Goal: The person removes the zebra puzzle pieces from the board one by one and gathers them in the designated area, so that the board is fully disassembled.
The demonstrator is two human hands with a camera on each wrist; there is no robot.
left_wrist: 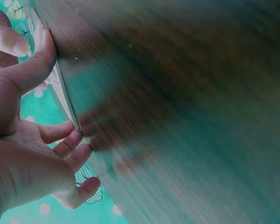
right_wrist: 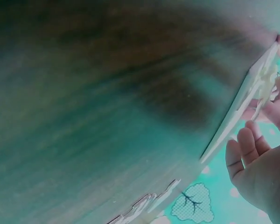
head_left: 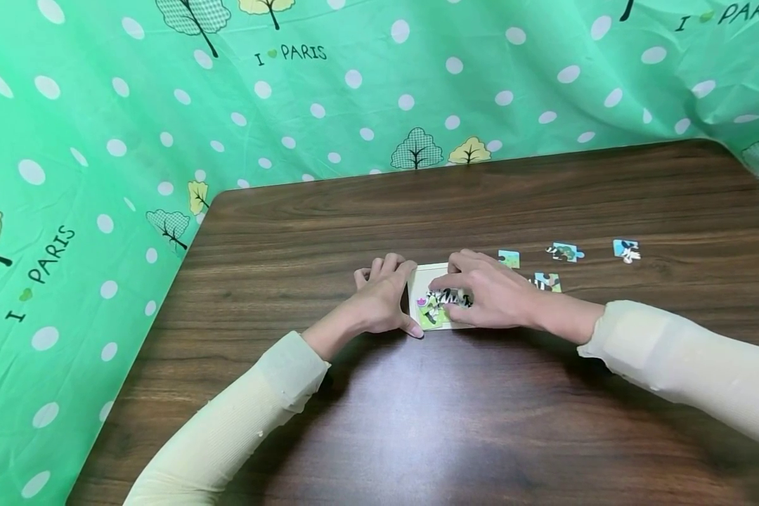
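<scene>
A small pale puzzle tray (head_left: 426,273) lies on the table, its near edge toward me. My left hand (head_left: 379,299) spans the tray's left side, thumb at the near corner and fingers at the far one. Over the tray, my right hand (head_left: 496,292) pinches a black-and-white striped puzzle piece (head_left: 445,296) between thumb and fingers. A green puzzle piece (head_left: 431,319) with a pink flower sits in the near left corner. The right hand hides the tray's right part. In the right wrist view, the tray's edge (right_wrist: 228,123) runs beside the curled fingers.
Right of the tray lie several loose puzzle pieces: a green one (head_left: 509,258), a blue-green one (head_left: 566,252), a blue-and-white one (head_left: 626,250) and a partly covered striped one (head_left: 549,282). A green dotted curtain (head_left: 354,105) hangs behind the dark wooden table (head_left: 291,253).
</scene>
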